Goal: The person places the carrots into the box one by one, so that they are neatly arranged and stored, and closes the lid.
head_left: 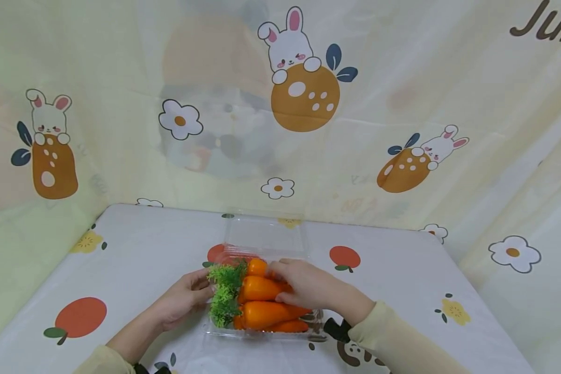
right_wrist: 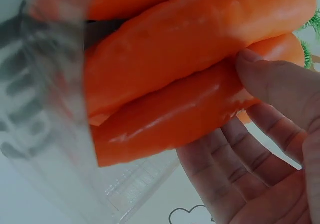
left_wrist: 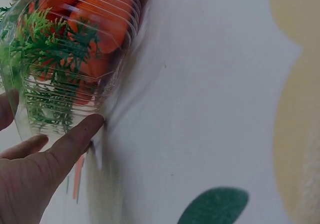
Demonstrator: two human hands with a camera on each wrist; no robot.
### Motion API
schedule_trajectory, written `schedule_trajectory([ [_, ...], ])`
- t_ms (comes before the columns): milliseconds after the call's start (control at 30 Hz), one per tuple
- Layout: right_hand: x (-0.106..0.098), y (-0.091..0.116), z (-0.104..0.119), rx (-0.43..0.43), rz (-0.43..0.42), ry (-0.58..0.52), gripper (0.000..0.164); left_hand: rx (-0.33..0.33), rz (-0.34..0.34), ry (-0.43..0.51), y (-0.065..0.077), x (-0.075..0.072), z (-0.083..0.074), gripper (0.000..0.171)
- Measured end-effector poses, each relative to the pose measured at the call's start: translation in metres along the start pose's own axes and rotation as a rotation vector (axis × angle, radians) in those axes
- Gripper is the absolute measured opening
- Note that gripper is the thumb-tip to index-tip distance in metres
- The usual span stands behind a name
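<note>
Several orange carrots [head_left: 266, 315] with leafy green tops [head_left: 224, 296] lie in a clear plastic clamshell box [head_left: 257, 335], stacked on one another, their tops at the left. My right hand [head_left: 304, 283] holds one carrot [right_wrist: 165, 116] near the back of the pile. In the right wrist view its thumb presses one side and its fingers lie along the other. At the box's left end, my left hand [head_left: 184, 298] rests its fairly straight fingers against the ribbed plastic wall, as the left wrist view shows, with a forefinger [left_wrist: 82, 134] at the lower corner.
The box's clear lid [head_left: 266, 234] stands open toward the back. A white tablecloth [head_left: 145, 259] printed with fruit and flowers covers the table. Behind it hangs a pale curtain [head_left: 369, 156] with rabbit prints.
</note>
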State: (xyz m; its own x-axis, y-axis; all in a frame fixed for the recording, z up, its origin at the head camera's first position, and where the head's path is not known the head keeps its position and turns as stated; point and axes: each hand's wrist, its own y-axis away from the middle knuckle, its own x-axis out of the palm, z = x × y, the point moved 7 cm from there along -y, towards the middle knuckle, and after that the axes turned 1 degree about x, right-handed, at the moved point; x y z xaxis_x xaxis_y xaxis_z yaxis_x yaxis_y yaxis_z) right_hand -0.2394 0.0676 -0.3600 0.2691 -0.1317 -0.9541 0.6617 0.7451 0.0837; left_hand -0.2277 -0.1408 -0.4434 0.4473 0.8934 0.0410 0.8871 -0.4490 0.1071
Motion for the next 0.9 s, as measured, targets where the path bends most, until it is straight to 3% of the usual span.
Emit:
schedule_trajectory([
  [367, 0.002, 0.006, -0.007, 0.043, 0.034, -0.014, 0.027, 0.007, 0.003, 0.011, 0.000, 0.000, -0.002, 0.064],
  [900, -0.003, 0.014, -0.017, 0.080, 0.025, -0.082, 0.026, -0.011, -0.002, 0.000, 0.000, -0.001, 0.000, 0.066],
])
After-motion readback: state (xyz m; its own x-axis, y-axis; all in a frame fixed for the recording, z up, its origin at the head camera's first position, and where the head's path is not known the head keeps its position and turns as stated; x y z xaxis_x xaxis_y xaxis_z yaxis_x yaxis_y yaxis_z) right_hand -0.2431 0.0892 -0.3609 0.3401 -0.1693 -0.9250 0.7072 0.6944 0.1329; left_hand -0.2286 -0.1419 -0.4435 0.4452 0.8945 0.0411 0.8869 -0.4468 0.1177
